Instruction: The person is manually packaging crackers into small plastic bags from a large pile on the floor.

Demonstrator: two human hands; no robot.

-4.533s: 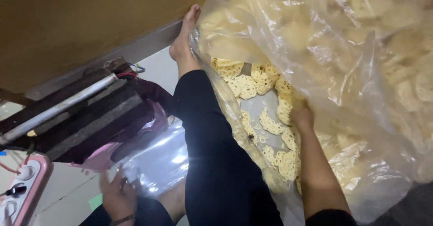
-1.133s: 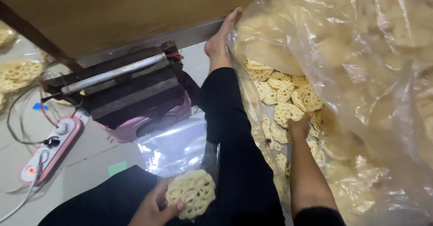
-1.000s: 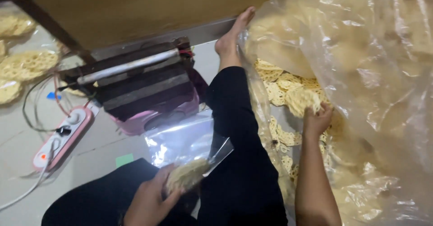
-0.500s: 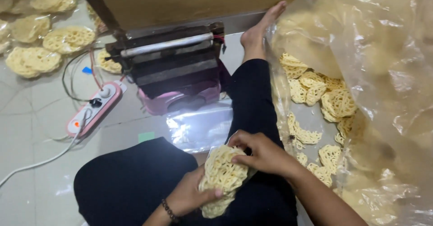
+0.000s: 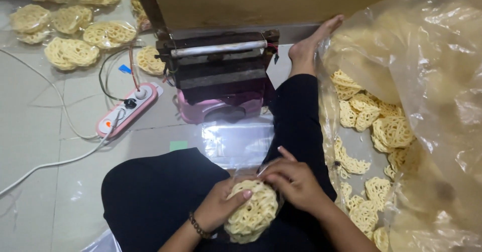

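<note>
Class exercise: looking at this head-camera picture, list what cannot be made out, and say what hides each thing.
- How many crackers are stacked: left hand and right hand cover them.
- The small clear bag: glare, mostly behind fingers.
- Depth of the big plastic sack: its cloudy folds and the frame edge.
- The sealing machine underside: hidden by its pink base.

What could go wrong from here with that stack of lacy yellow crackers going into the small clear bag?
The stack of lacy yellow crackers looks brittle; the left hand and right hand squeezing it could snap pieces. The small clear plastic bag fits tightly around the stack, so its mouth might tear. The extended leg lies against the large clear plastic sack, so shifting could crush loose crackers.
</note>
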